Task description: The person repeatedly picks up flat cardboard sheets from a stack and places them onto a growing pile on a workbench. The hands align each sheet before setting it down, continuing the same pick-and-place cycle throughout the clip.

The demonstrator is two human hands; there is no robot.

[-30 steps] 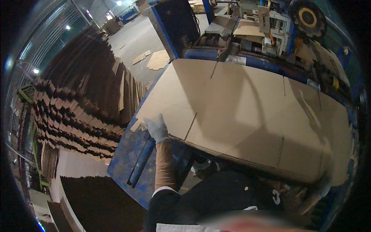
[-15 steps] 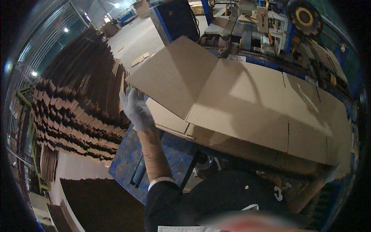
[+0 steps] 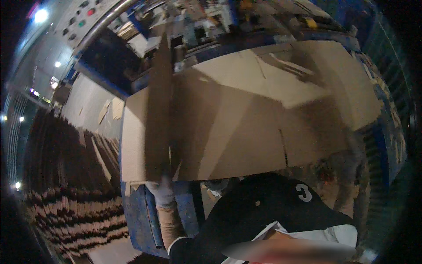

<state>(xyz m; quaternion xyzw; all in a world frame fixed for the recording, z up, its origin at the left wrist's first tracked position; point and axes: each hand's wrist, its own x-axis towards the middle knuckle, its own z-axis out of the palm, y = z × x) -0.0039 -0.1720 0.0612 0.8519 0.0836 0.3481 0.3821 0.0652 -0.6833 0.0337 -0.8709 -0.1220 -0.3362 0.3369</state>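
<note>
A large brown cardboard sheet [image 3: 246, 127], creased and slotted, stretches in front of me. Its left flap [image 3: 158, 101] is folded up and stands nearly edge-on. My left hand [image 3: 161, 192], in a whitish glove, is closed at the sheet's near edge by the foot of that flap, and its fingertips are partly hidden by the cardboard. At the right end of the sheet is my right hand [image 3: 354, 143], dark and smeared by motion, so its fingers cannot be made out. More cardboard [image 3: 134, 145] lies under the sheet on the left.
A blue metal stand [image 3: 143, 220] is below the left end. Tall stacks of cardboard [image 3: 74, 215] rise at the left. Beyond the sheet runs a machine [image 3: 206, 26] with rollers, beside a blue cabinet [image 3: 105, 61]. A panel with coloured buttons [image 3: 83, 20] is at the far left.
My view has turned right. My left hand, earlier open and raised beside the flap, is now at the sheet's near edge. The flap has swung from leaning outward to nearly upright.
</note>
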